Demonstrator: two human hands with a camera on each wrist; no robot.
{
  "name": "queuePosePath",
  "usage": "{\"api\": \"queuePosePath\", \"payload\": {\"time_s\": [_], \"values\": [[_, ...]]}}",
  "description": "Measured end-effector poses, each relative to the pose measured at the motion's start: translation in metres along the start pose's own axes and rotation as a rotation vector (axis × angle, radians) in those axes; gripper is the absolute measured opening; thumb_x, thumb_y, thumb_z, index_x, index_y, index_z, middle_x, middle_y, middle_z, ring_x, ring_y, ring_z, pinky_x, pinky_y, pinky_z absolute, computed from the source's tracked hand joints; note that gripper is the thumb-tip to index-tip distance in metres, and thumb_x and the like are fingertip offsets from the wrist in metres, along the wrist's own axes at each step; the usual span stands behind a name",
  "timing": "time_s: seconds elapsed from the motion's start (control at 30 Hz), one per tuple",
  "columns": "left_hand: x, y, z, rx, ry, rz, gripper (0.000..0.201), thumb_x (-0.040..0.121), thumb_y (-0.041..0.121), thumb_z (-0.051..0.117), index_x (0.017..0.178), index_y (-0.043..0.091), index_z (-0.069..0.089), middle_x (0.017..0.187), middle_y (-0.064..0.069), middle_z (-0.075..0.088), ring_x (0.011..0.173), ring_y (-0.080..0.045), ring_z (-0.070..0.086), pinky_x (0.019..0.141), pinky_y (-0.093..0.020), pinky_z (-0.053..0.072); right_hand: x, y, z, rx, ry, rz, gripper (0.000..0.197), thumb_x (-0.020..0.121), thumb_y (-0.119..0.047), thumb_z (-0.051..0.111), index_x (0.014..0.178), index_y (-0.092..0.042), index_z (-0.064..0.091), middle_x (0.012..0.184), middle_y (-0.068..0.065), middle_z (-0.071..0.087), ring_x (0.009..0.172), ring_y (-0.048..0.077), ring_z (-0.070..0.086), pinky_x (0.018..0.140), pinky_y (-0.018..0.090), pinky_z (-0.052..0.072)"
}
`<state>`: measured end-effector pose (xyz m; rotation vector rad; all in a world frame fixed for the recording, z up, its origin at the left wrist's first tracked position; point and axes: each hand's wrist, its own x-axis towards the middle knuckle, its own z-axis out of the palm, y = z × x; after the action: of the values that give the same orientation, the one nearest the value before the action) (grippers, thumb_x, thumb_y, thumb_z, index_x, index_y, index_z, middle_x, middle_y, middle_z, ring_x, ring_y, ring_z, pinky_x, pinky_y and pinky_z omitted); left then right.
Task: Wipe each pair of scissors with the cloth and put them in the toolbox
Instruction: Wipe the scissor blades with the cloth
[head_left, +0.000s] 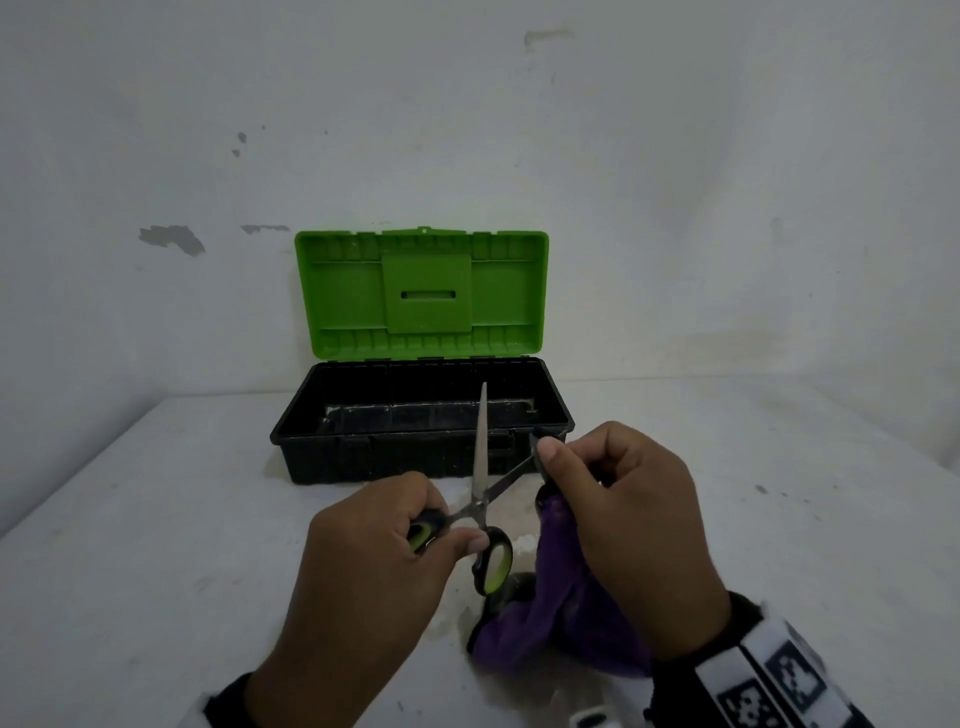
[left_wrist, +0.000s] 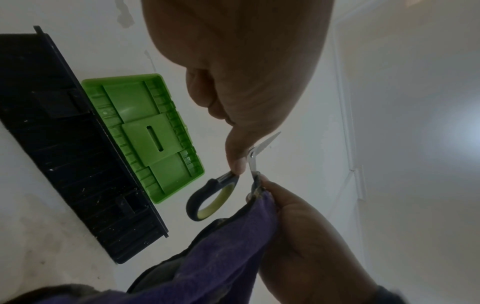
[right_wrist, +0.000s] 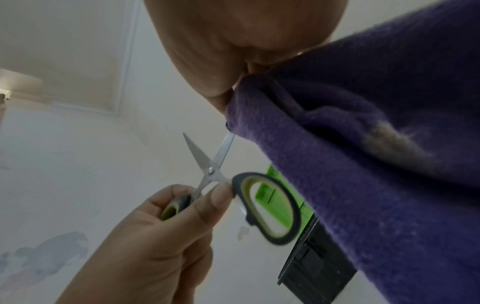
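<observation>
Scissors (head_left: 480, 512) are up off the worktop (head_left: 156, 545), held between your two hands just in front of the toolbox (head_left: 421, 441), whose green lid (head_left: 421, 293) stands open and whose tray shows no scissors yet. You are in the wiping step. Your left hand (head_left: 374, 561) curls round one black-and-green handle, thumb pressed near the pivot; the other handle loop hangs free. Your right hand (head_left: 623, 525) pinches the purple cloth (head_left: 550, 597) round the far end of one blade, the rest of the cloth trailing down to the worktop.

The blades are spread wide: the bare one points away from you, towards the toolbox, handles nearest you; the wrapped one angles off to your right. Next, I judge, you should wipe the bare blade too, close the scissors, and lay them lengthways in the tray.
</observation>
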<state>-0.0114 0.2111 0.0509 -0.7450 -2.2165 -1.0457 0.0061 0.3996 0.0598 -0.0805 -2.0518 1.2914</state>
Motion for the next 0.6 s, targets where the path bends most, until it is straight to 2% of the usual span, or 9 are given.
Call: {"api": "queuePosePath", "payload": {"time_s": [0.07, 0.13, 0.2, 0.27, 0.33, 0.4, 0.43, 0.5, 0.6], "values": [[-0.002, 0.000, -0.001, 0.009, -0.014, -0.041, 0.036, 0.057, 0.036, 0.086, 0.061, 0.028, 0.051, 0.050, 0.015, 0.047, 0.076, -0.007, 0.056, 0.060, -0.003, 0.042, 0.008, 0.003, -0.004, 0.015, 0.021, 0.026, 0.025, 0.086, -0.033, 0.073, 0.067, -0.018, 0.068, 0.061, -0.001, 0.069, 0.057, 0.013, 0.065, 0.058, 0.031, 0.055], [-0.003, 0.001, -0.002, -0.027, -0.010, -0.154, 0.037, 0.057, 0.035, 0.088, 0.058, 0.028, 0.052, 0.048, 0.009, 0.049, 0.066, -0.005, 0.054, 0.058, -0.008, 0.044, 0.015, 0.006, -0.010, -0.001, 0.045, 0.026, 0.026, 0.087, -0.033, 0.073, 0.067, -0.017, 0.068, 0.060, -0.001, 0.069, 0.057, 0.015, 0.066, 0.060, 0.038, 0.057], [-0.001, 0.006, -0.005, -0.146, -0.034, -0.297, 0.036, 0.056, 0.037, 0.088, 0.057, 0.024, 0.054, 0.052, 0.008, 0.053, 0.052, -0.005, 0.047, 0.053, -0.013, 0.043, 0.022, 0.012, -0.017, 0.004, 0.080, 0.038, 0.027, 0.088, -0.032, 0.073, 0.066, -0.017, 0.067, 0.058, 0.002, 0.069, 0.058, 0.022, 0.067, 0.061, 0.045, 0.058], [0.003, 0.008, -0.009, -0.278, -0.081, -0.406, 0.037, 0.055, 0.039, 0.087, 0.056, 0.020, 0.055, 0.048, 0.005, 0.047, 0.045, -0.007, 0.039, 0.046, -0.016, 0.038, 0.026, 0.017, -0.025, 0.048, 0.104, 0.051, 0.025, 0.088, -0.031, 0.073, 0.067, -0.018, 0.067, 0.059, 0.002, 0.069, 0.059, 0.025, 0.068, 0.062, 0.047, 0.058], [0.007, 0.006, -0.012, -0.446, -0.133, -0.520, 0.039, 0.053, 0.039, 0.086, 0.057, 0.016, 0.055, 0.049, 0.003, 0.040, 0.044, -0.009, 0.031, 0.041, -0.018, 0.033, 0.025, 0.017, -0.032, 0.067, 0.073, 0.034, 0.020, 0.088, -0.026, 0.072, 0.071, -0.017, 0.069, 0.061, -0.002, 0.070, 0.057, 0.015, 0.067, 0.059, 0.037, 0.057], [0.009, 0.003, -0.011, -0.642, -0.170, -0.654, 0.033, 0.053, 0.033, 0.085, 0.055, 0.017, 0.056, 0.050, -0.002, 0.035, 0.043, -0.013, 0.026, 0.039, -0.023, 0.028, 0.017, 0.010, -0.032, 0.146, -0.002, 0.006, 0.015, 0.088, -0.018, 0.071, 0.075, -0.010, 0.069, 0.060, -0.003, 0.070, 0.051, 0.005, 0.064, 0.053, 0.021, 0.052], [0.009, 0.001, -0.011, -0.720, -0.190, -0.702, 0.030, 0.054, 0.028, 0.085, 0.054, 0.018, 0.057, 0.051, -0.002, 0.033, 0.043, -0.014, 0.023, 0.039, -0.023, 0.025, 0.012, 0.006, -0.030, 0.183, -0.041, -0.019, 0.014, 0.086, -0.016, 0.071, 0.076, -0.008, 0.069, 0.061, -0.002, 0.070, 0.051, 0.004, 0.064, 0.052, 0.016, 0.050], [0.009, 0.000, -0.008, -0.820, -0.238, -0.751, 0.027, 0.055, 0.024, 0.085, 0.056, 0.018, 0.059, 0.052, -0.002, 0.033, 0.044, -0.014, 0.021, 0.042, -0.022, 0.021, 0.004, 0.000, -0.023, 0.198, -0.107, -0.083, 0.012, 0.082, -0.019, 0.074, 0.074, -0.012, 0.070, 0.064, -0.001, 0.071, 0.056, 0.005, 0.065, 0.056, 0.013, 0.048], [0.008, 0.002, -0.006, -0.922, -0.304, -0.783, 0.031, 0.055, 0.020, 0.085, 0.066, 0.010, 0.058, 0.054, -0.003, 0.033, 0.044, -0.012, 0.020, 0.042, -0.022, 0.018, -0.003, -0.003, -0.012, 0.178, -0.193, -0.131, 0.009, 0.079, -0.022, 0.077, 0.072, -0.020, 0.071, 0.069, -0.006, 0.072, 0.068, 0.009, 0.067, 0.065, 0.011, 0.048]]}}
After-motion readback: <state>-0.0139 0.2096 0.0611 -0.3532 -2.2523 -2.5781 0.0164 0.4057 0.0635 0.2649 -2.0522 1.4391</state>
